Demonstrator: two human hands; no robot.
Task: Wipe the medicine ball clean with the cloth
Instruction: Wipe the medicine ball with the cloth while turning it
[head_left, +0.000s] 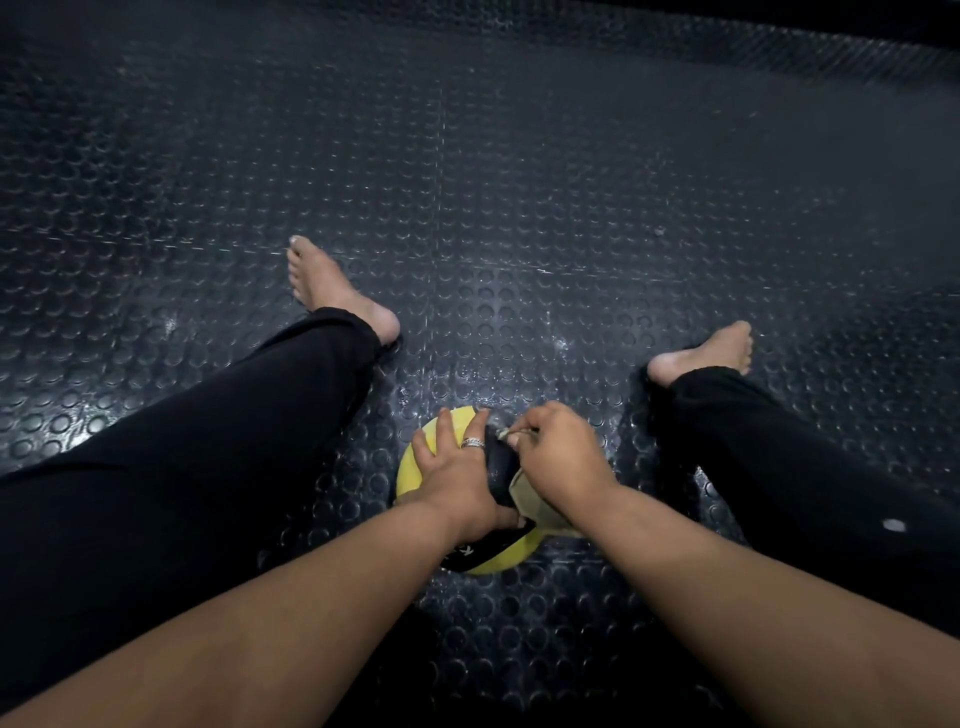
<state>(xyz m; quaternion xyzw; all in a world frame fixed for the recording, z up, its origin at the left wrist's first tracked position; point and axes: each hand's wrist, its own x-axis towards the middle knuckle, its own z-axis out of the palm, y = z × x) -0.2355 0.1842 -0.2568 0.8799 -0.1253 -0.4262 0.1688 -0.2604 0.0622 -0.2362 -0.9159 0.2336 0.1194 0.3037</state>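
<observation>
Both hands work on a round yellow-and-black medicine ball (415, 462) that sits on the floor between the person's spread legs. Spread flat with straight fingers, the left hand (457, 467) presses on the top of the ball, a silver ring (472, 442) on one finger and the thumb tucked down toward the near side. Just beside it, the right hand (558, 457) is curled and pinches a small pale beige cloth (524, 491) against the ball's black panel; part of the cloth shows below the palm, and a frayed corner sticks out by the fingertips. The two hands are nearly touching over the ball. A black band with white lettering runs across the ball's near side; the letters are too cut off to read.

Either side of the ball lie legs in black trousers (208, 441), ending farther out in a bare left foot (332, 291) and a bare right foot (711, 348). Beneath and beyond everything stretches a dark rubber floor (519, 182) studded with raised round dots, with seams between its tiles.
</observation>
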